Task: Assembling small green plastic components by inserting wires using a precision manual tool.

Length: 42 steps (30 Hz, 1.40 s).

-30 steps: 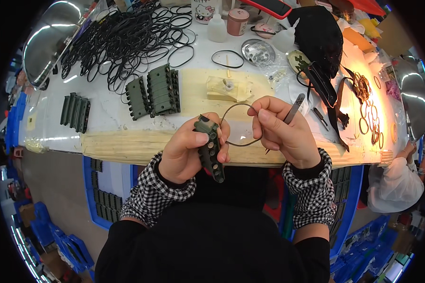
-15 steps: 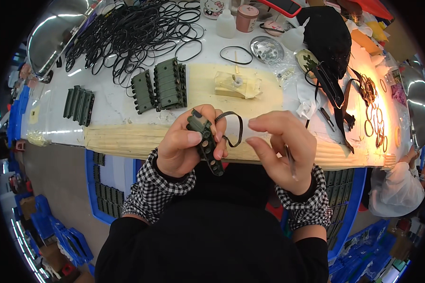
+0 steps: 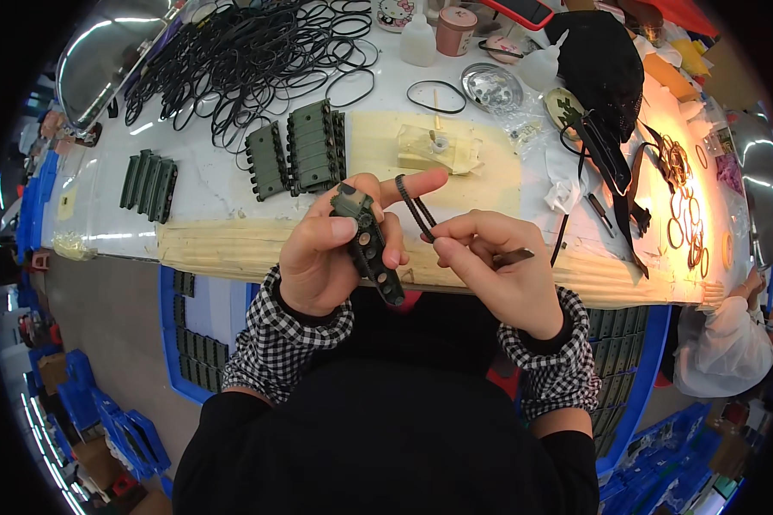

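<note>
My left hand point(image 3: 313, 262) grips a dark green toy tank hull point(image 3: 374, 251), its row of small round wheels facing up and right. The hand's index finger points out to the right. By that finger a thin black toothed rubber track loop point(image 3: 415, 206) is drawn into a narrow double strand; whether it hangs round the finger I cannot tell. The loop's lower end is pinched between thumb and forefinger of my right hand point(image 3: 515, 279). A slim metal tool point(image 3: 514, 257) also lies within the right hand's curled fingers, its kind mostly hidden.
Green hulls stand in stacks point(image 3: 313, 146) beyond my left hand, with more point(image 3: 149, 187) farther left. A heap of black loops point(image 3: 232, 60) covers the far left. Ahead lies a taped block point(image 3: 438, 148). Blue trays point(image 3: 167, 343) flank me below the table edge point(image 3: 223, 245).
My right hand has moved left and closed on the track loop, which is now pulled from a wide curve into a narrow strand. My left index finger has stretched out.
</note>
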### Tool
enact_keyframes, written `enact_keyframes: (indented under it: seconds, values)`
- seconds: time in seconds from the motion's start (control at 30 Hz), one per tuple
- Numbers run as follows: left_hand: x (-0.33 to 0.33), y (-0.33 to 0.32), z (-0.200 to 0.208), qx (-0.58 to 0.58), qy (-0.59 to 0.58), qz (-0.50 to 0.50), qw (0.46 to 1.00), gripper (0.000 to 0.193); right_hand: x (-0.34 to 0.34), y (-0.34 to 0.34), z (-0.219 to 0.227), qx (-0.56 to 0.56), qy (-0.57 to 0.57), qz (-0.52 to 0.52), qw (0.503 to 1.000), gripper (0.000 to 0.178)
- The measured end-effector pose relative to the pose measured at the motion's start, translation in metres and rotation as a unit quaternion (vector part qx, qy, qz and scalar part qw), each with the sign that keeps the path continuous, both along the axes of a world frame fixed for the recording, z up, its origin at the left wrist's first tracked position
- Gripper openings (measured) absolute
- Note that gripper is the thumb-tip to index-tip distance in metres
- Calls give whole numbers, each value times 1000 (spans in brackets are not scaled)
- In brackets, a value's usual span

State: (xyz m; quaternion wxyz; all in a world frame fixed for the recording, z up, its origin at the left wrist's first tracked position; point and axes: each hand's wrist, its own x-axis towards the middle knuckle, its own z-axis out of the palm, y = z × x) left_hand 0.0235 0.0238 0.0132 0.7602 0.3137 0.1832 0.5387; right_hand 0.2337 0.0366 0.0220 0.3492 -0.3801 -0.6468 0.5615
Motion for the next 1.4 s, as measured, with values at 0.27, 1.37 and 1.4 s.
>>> enact_keyframes:
  seconds: [0.27, 1.37, 1.4]
  values:
    - [2, 0, -1, -53, 4, -1, 999, 25, 3, 5, -2, -203, 221, -41, 953, 15]
    - [6, -5, 14, -122, 170, -83, 974, 52, 32, 8, 3, 53, -75, -61, 994, 8]
    - [9, -4, 3, -163, 11, -82, 983, 53, 33, 8, 3, -6, -62, -93, 994, 9]
